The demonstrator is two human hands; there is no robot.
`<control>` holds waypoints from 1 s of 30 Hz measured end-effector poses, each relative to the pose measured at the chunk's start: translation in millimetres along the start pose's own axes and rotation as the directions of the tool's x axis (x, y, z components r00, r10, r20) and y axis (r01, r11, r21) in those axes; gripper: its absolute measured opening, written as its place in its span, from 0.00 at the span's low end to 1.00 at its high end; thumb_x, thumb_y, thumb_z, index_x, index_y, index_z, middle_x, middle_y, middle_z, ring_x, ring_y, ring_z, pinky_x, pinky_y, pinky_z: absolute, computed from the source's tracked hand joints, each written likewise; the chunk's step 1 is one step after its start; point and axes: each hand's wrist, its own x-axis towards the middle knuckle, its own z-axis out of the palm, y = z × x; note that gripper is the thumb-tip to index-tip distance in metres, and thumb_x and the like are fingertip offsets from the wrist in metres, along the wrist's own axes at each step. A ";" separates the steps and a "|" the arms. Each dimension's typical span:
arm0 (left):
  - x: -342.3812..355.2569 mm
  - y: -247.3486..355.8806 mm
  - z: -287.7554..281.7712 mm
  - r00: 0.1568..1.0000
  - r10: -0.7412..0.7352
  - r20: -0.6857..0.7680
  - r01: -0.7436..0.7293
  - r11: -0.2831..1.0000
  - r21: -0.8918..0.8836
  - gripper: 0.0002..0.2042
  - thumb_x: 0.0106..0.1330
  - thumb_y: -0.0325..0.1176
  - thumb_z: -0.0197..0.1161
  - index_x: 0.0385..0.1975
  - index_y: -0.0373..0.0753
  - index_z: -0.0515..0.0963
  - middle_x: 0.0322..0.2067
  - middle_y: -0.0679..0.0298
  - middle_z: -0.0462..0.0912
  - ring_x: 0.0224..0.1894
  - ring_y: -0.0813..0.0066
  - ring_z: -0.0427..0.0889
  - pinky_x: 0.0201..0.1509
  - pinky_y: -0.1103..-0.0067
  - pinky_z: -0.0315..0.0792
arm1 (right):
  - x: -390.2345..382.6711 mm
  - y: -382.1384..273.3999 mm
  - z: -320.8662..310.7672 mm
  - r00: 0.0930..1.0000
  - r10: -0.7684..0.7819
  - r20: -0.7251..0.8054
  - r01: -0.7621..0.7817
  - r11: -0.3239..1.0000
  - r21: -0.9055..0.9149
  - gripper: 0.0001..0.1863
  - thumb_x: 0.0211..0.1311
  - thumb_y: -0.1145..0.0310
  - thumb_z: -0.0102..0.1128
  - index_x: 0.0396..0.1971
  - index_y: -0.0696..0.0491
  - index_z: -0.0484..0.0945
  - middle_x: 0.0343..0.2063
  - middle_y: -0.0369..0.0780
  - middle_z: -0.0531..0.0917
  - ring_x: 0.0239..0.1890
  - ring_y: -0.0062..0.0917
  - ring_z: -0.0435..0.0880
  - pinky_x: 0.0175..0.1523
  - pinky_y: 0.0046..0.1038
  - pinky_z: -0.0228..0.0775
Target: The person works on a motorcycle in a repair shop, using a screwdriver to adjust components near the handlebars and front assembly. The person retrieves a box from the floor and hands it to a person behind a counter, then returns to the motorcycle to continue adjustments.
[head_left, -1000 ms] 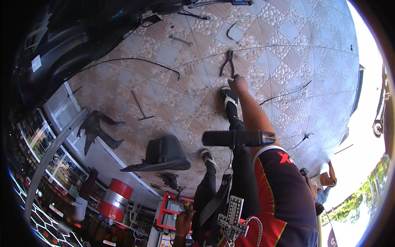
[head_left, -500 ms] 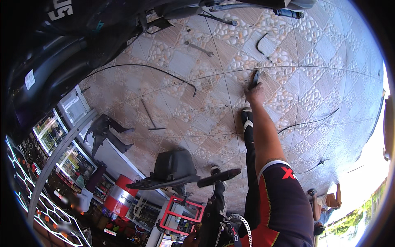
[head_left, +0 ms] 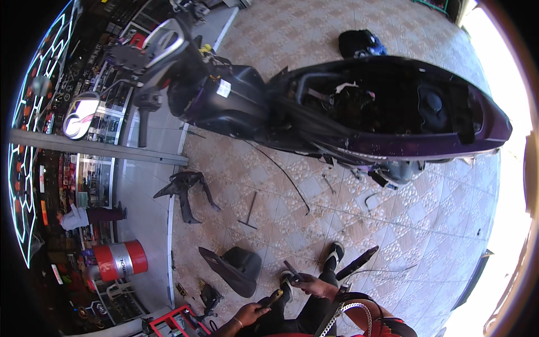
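Observation:
My left hand (head_left: 250,313), low in the view, is closed around a dark, slim object with a yellowish end (head_left: 277,295); its kind is unclear. To its right, my right hand (head_left: 315,287) grips a dark, narrow tool (head_left: 293,271) that points up and left, too small to name. Both hands are in front of my legs, above the tiled floor. Beyond them stands a dark purple scooter (head_left: 359,147), its seat off and the compartment beneath exposed. A black plastic part (head_left: 238,269) lies left of my feet.
On the floor lie a T-handle wrench (head_left: 251,213), a spanner (head_left: 329,183), a long black cable (head_left: 287,175) and a black panel (head_left: 186,191). An elongated dark piece (head_left: 358,264) is by my right foot. Left stand a red drum (head_left: 120,260) and a person (head_left: 84,217).
My right hand has come up from the floor with the tool in it and back toward my body. My left hand has come into view. The view has lifted to show the whole scooter.

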 end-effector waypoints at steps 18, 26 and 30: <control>-24.3 -88.1 -232.3 0.851 0.413 -0.323 -0.487 0.851 -0.196 0.19 0.69 0.50 0.60 0.43 0.40 0.84 0.32 0.57 0.86 0.35 0.68 0.84 0.42 0.71 0.74 | 105.4 -222.1 278.2 0.996 -0.061 0.064 0.065 0.028 -0.997 0.33 0.53 0.41 0.66 0.46 0.56 0.81 0.39 0.50 0.84 0.44 0.43 0.84 0.48 0.39 0.74; -9.0 -168.7 -262.7 0.813 0.422 -0.403 -0.531 0.820 -0.213 0.21 0.69 0.52 0.56 0.44 0.41 0.84 0.34 0.54 0.84 0.38 0.59 0.83 0.42 0.67 0.74 | 181.0 -275.9 334.2 0.991 0.115 -0.067 -0.070 0.016 -0.997 0.33 0.52 0.41 0.66 0.45 0.56 0.81 0.38 0.47 0.85 0.42 0.38 0.84 0.46 0.38 0.73; -9.4 -175.4 -296.6 0.898 0.297 -0.324 -0.400 0.857 -0.324 0.20 0.70 0.51 0.55 0.46 0.42 0.83 0.40 0.52 0.85 0.43 0.55 0.84 0.45 0.66 0.75 | 221.0 -306.6 345.8 0.992 0.123 -0.015 -0.021 0.050 -0.999 0.31 0.50 0.41 0.66 0.36 0.58 0.83 0.36 0.50 0.85 0.40 0.42 0.84 0.44 0.41 0.74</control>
